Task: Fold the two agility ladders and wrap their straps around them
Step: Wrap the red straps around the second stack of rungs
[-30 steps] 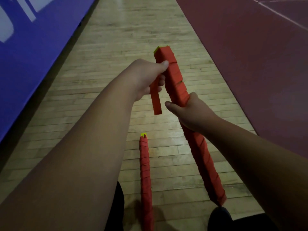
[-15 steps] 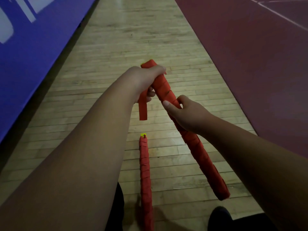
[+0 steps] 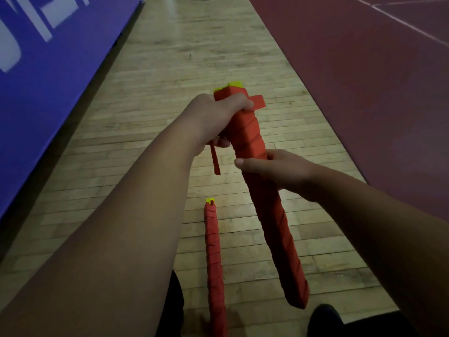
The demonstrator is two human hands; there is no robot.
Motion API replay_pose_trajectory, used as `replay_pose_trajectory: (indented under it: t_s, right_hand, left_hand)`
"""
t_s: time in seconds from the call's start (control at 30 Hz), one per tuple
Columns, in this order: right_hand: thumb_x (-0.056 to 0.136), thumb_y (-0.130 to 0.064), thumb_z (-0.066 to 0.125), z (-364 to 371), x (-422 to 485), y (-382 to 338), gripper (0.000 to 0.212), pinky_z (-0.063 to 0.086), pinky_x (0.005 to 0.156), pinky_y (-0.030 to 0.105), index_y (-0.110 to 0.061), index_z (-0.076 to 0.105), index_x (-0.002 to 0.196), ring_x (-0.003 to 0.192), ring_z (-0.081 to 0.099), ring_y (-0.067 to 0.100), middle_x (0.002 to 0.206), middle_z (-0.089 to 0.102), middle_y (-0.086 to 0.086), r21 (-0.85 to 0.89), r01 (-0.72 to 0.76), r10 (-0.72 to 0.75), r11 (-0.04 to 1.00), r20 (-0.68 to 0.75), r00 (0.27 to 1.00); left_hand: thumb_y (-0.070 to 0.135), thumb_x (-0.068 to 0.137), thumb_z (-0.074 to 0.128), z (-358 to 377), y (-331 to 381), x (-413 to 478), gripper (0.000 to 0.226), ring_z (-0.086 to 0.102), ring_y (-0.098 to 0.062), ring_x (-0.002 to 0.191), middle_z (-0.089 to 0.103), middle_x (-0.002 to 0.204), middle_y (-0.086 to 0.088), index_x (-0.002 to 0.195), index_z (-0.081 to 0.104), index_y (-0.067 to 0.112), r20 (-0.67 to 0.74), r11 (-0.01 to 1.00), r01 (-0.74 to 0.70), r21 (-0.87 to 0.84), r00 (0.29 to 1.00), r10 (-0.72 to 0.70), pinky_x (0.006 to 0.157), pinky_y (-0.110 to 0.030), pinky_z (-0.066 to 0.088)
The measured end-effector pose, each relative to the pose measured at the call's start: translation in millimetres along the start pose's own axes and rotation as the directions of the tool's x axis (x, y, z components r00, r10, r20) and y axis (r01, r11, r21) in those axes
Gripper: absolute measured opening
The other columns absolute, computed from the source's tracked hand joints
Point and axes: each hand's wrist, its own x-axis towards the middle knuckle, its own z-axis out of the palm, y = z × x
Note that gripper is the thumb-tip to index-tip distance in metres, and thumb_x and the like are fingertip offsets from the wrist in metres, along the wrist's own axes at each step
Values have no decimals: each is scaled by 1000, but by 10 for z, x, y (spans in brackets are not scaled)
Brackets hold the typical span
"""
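The left hand [image 3: 218, 113] is closed round the upper end of the held ladder [image 3: 274, 227], with the fingers curled over the topmost turns of strap. The right hand [image 3: 274, 170] is clamped round the same bundle a little lower, thumb laid across the front. The bundle is carried clear of the floor, its top tilted away from the person and its lower end hanging above a dark shoe [image 3: 323, 317].

From under the left hand a thin loose tail [image 3: 215, 161] of strap hangs down. A short flat strap end [image 3: 258, 103] juts out to the right just beyond the knuckles. Yellow rung ends [image 3: 235, 83] show at the very top.

Compared with a second ago, the bundle has been swung over and brought back. The left hand has been moved up to the top end. The tail that hung broad beside the bundle is now seen thinner and shorter, and the jutting end is new. Another turn is judged to have been laid, so the wrap is nearly finished and only the securing of the tail appears to remain.

The second ladder [image 3: 213, 251] has not been moved. It lies fully wrapped on the wooden floor [image 3: 170, 69], about midway between the edge at the blue padding [image 3: 48, 81] and the edge at the red court surface [image 3: 364, 105].
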Motion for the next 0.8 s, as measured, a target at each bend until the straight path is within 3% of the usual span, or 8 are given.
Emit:
replay_pose_trajectory:
  t_s: [0.13, 0.23, 0.33, 0.43, 0.57, 0.7, 0.8]
  right_hand:
    - [94, -53, 72, -134, -37, 23, 58, 56, 108, 49, -15, 66, 137, 118, 76, 30, 125, 79, 11, 293, -10, -44, 956, 176, 983]
    - [91, -40, 60, -148, -36, 15, 64, 55, 105, 52, -8, 58, 145, 120, 74, 39, 131, 75, 19, 432, -30, -113, 901, 302, 946]
    - [88, -35, 62, -111, -36, 10, 56, 59, 89, 48, -8, 65, 135, 95, 74, 33, 107, 76, 14, 437, -50, -103, 898, 320, 942]
    - [89, -33, 70, -58, -28, 28, 40, 58, 84, 47, -9, 69, 121, 80, 67, 25, 91, 67, 9, 435, -39, -78, 899, 248, 966]
    - [91, -31, 81, -45, -1, 49, 37, 62, 87, 48, -7, 70, 117, 82, 72, 26, 93, 74, 11, 295, 36, -40, 955, 8, 999]
    - [85, -38, 87, -2, 23, 87, 38, 63, 84, 46, -12, 74, 111, 79, 75, 23, 94, 79, 11, 181, 45, -23, 982, -125, 992]
    - [85, -39, 88, 39, 43, 96, 38, 63, 81, 43, -14, 74, 109, 76, 74, 20, 96, 80, 12, 138, 31, -8, 990, -165, 986]
  left_hand:
    - [47, 92, 79, -35, 22, -47, 35, 81, -23, 96, 84, 102, -2, 112, 79, 18, 151, 993, -58, -101, 986, 73, 71, -34, 61]
    - [46, 95, 76, -42, 48, -66, 30, 79, -20, 92, 83, 98, 0, 108, 78, 20, 207, 987, -89, -135, 971, 116, 74, -36, 60]
    - [48, 95, 77, -44, 55, -61, 36, 80, -21, 96, 84, 105, -2, 115, 79, 17, 244, 991, -86, -100, 964, 108, 76, -34, 61]
    - [48, 93, 81, -80, 47, -33, 42, 80, -21, 101, 84, 112, -4, 120, 80, 16, 255, 994, -80, -70, 962, 96, 79, -34, 62]
    - [48, 86, 90, -149, 22, 5, 49, 81, -22, 110, 84, 116, -2, 123, 80, 17, 280, 998, -47, -29, 958, 54, 88, -39, 62]
    - [40, 83, 95, -158, -40, 65, 46, 79, -24, 113, 83, 118, -7, 119, 83, 14, 287, 999, -12, -36, 958, 22, 85, -34, 61]
    - [34, 84, 95, -167, -38, 58, 41, 75, -19, 100, 81, 116, -9, 117, 82, 13, 276, 999, 34, -20, 961, -27, 81, -31, 60]
